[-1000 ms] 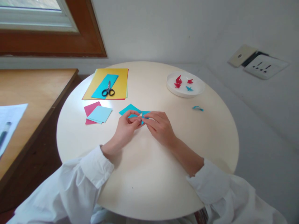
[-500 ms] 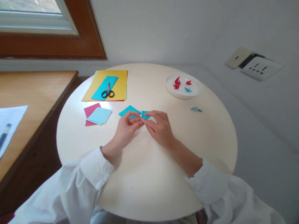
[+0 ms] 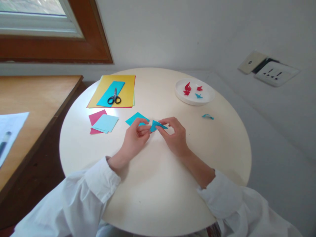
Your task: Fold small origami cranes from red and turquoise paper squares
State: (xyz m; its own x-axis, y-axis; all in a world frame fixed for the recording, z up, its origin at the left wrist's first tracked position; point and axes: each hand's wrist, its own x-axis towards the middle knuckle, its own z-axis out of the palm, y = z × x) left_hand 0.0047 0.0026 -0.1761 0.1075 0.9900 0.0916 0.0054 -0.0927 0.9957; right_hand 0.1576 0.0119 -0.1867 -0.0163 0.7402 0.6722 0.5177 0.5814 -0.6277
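A small piece of folded blue paper point(image 3: 154, 126) is held between my two hands above the middle of the round table. My left hand point(image 3: 135, 136) pinches its left side, thumb against fingers. My right hand point(image 3: 174, 135) grips the right part between thumb and index finger, and a pointed corner sticks out to the right. Just behind my left fingers lies a flat blue paper square point(image 3: 137, 118), partly covered by them. Further left, light blue squares point(image 3: 106, 123) rest on pink paper squares point(image 3: 96, 116).
Black-handled scissors point(image 3: 114, 98) lie on a blue strip over yellow sheets point(image 3: 128, 89) at the back left. A white dish point(image 3: 181, 97) at the back right holds several red and blue folded paper pieces. A twisted blue scrap point(image 3: 207, 117) lies at right.
The blue paper between my hands has turned and now shows a pointed, triangular shape. My right hand has shifted slightly right; my left stays nearly in place.
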